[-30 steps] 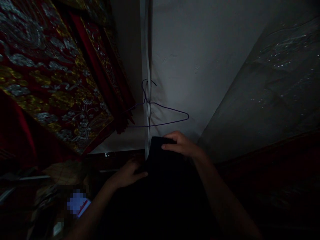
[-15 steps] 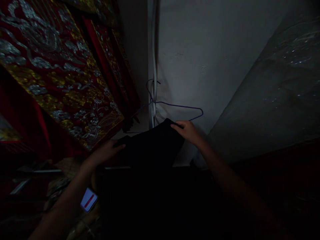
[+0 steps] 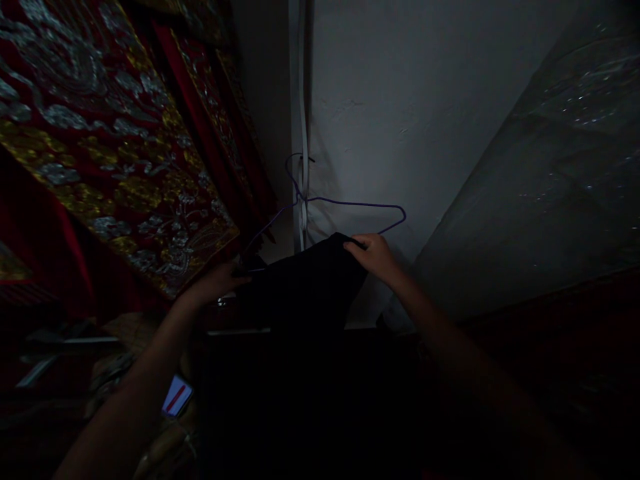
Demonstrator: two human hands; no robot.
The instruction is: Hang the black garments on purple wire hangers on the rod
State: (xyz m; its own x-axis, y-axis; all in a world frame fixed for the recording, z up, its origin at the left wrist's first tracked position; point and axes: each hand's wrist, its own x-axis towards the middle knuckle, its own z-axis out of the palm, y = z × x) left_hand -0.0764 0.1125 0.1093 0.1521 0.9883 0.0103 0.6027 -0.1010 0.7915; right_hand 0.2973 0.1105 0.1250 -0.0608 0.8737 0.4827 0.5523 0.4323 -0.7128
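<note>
A dark garment [image 3: 310, 287] hangs down between my hands, folded over the lower bar of a purple wire hanger [image 3: 357, 203]. My left hand [image 3: 223, 280] is closed on the garment's left end, close to the hanger's left corner. On the other side, my right hand [image 3: 374, 255] pinches the garment's upper right edge between thumb and fingers, just below the hanger's right corner. The hanger's hook is up at a pale vertical cable strip on the wall. What the garment is exactly cannot be made out in the dark.
Red cloth with gold and silver embroidery [image 3: 115, 147] hangs at the left. A grey wall [image 3: 400, 100] stands ahead, with a shiny plastic-like sheet [image 3: 560, 180] at the right. A lit phone [image 3: 177, 397] lies low at the left among dim clutter.
The garment's left end has moved up onto the hanger's left corner with my left hand. My right hand keeps its pinch almost in place. The view has shifted slightly.
</note>
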